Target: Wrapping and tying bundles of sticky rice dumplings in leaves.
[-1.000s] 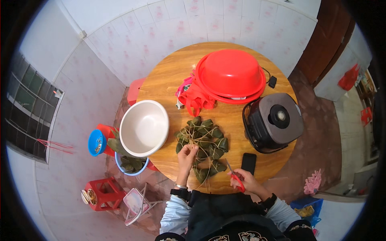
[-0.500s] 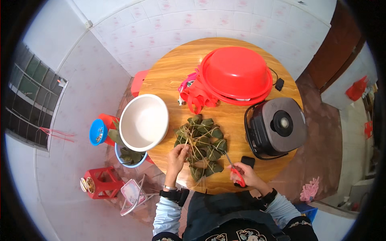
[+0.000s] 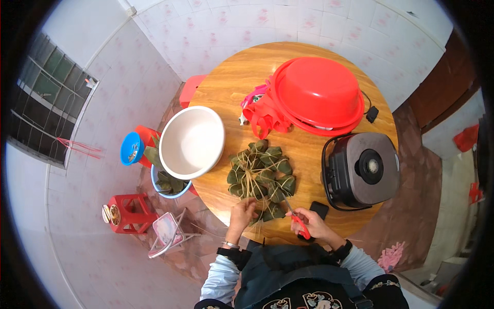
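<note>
A bunch of leaf-wrapped rice dumplings (image 3: 265, 175), dark green and pyramid-shaped, lies on the round wooden table (image 3: 303, 167). Pale straw ties gather at the middle of the bunch. My left hand (image 3: 242, 215) is at its near left edge with fingers pinched together; whatever is between the fingertips is too small to make out. In my right hand (image 3: 317, 226) is a pair of scissors (image 3: 299, 224) with red handles. Their blades point up and left toward the dumplings at the near right of the bunch.
Left of the bunch is a white basin (image 3: 193, 141); a black-and-grey rice cooker (image 3: 363, 172) stands on the right. Behind sit an upturned red basin (image 3: 319, 85) and a red bag (image 3: 265, 116). A black phone (image 3: 319, 209) lies by my right hand. Leaves fill a tub (image 3: 172, 185) below left.
My left hand has drawn back from the middle of the bunch toward its near edge. The scissors stay in my right hand, and the whole view has shifted slightly.
</note>
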The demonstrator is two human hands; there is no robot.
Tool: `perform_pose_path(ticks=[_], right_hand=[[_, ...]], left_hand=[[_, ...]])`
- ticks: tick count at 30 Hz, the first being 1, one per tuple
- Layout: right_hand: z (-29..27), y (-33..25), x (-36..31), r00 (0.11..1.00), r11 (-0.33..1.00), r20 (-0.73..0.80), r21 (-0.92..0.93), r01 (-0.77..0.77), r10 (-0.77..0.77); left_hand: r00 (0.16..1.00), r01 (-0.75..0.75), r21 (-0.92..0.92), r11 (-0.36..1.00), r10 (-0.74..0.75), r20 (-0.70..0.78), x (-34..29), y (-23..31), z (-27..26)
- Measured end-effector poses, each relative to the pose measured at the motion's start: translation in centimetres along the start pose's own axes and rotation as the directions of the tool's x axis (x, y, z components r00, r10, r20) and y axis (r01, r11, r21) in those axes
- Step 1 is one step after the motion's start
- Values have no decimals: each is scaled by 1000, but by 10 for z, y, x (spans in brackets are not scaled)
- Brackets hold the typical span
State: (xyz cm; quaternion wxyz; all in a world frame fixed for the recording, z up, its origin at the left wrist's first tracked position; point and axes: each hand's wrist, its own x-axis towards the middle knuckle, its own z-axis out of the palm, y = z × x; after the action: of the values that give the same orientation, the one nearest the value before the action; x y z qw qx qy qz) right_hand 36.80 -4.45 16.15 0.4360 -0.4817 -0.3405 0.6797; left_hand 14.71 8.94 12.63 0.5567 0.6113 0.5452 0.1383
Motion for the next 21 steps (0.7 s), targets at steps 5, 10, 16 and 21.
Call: perform_pose_path(ticks=[5, 10, 16, 21], right_hand=[[2, 3, 2, 1000, 1000, 24, -14, -8, 8], [1, -3, 0, 997, 997, -23, -29, -72, 72], [7, -8, 8, 997, 995, 23, -66, -76, 78], [16, -21, 14, 997, 995, 48, -82, -52, 56]], left_hand=[[996, -87, -49, 995, 87, -8, 0, -31, 31], [977, 85, -96, 992, -64, 203, -28, -1, 18], [948, 193, -641, 743, 27, 317, -24, 31, 8], [982, 145, -801, 581, 12, 186, 14, 67, 0]])
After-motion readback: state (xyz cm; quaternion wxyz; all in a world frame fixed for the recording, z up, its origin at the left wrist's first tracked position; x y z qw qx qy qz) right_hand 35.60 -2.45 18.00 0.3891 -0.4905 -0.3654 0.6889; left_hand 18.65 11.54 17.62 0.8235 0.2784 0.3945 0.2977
